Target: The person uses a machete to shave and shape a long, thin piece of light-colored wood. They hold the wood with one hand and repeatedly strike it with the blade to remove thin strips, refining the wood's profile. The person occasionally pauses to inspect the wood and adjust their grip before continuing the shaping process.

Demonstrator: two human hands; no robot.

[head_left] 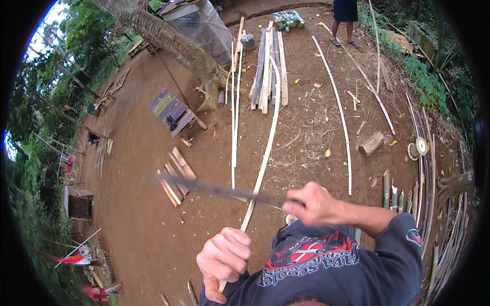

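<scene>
My left hand (224, 256) is closed around the near end of a long, pale bamboo strip (268, 148). The strip runs away from me, curving toward the far pile, and a short piece of it shows below my fist. In my right hand (313, 205) is the handle of a machete (219, 189), its long dark blade pointing left and smeared by motion. The blade crosses the strip a little beyond my left fist; whether it touches the strip I cannot tell.
Split bamboo slats (265, 71) lie in a far pile. A slatted bench (171, 112) stands beside a leaning tree (168, 43). A long strip (337, 102), a short log (372, 144) and poles (444, 245) lie to the right. A person (345, 15) stands far off.
</scene>
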